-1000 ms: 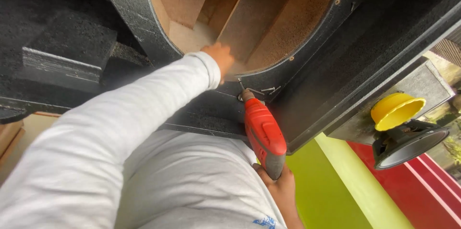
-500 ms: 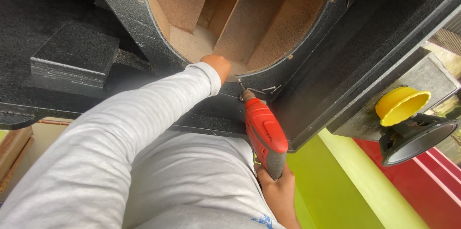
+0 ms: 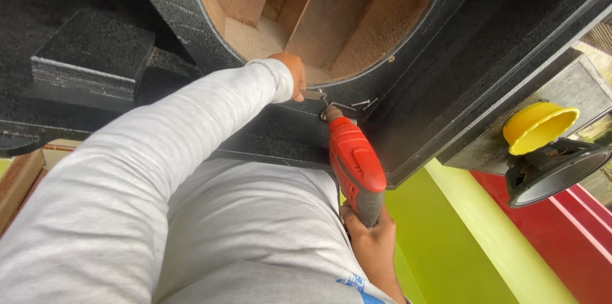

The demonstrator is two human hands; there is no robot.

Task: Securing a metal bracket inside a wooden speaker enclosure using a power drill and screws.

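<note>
Black textured carpet covers the speaker cabinet point(image 3: 446, 68) that fills the upper part of the head view, its large round cutout point(image 3: 319, 17) showing bare brown fibreboard panels and a dividing board inside. Below the cutout's lower rim, on the cabinet's carpeted face, the left hand point(image 3: 292, 74) reaches out of a long grey-white sleeve point(image 3: 159, 170) and pinches a small metal piece point(image 3: 313, 94), fingers closed on it right at the rim. Just beside that piece sits the chuck of a red power drill point(image 3: 354, 164), its tip against the cabinet face near a few loose screws point(image 3: 363, 104) lying on the carpet to the right. The drill body runs down and toward the person, and the right hand point(image 3: 370, 240) is wrapped around its dark grip at the lower end, clenched firmly. So the drill lies between the two hands, its nose almost touching the left fingers and its handle in the right. A raised black block point(image 3: 95, 55) stands on the cabinet near the left edge. Off the cabinet's right corner a yellow funnel-shaped cone point(image 3: 539, 127) rests on a loose loudspeaker driver point(image 3: 561, 173), above yellow-green and red flooring point(image 3: 510, 246).
</note>
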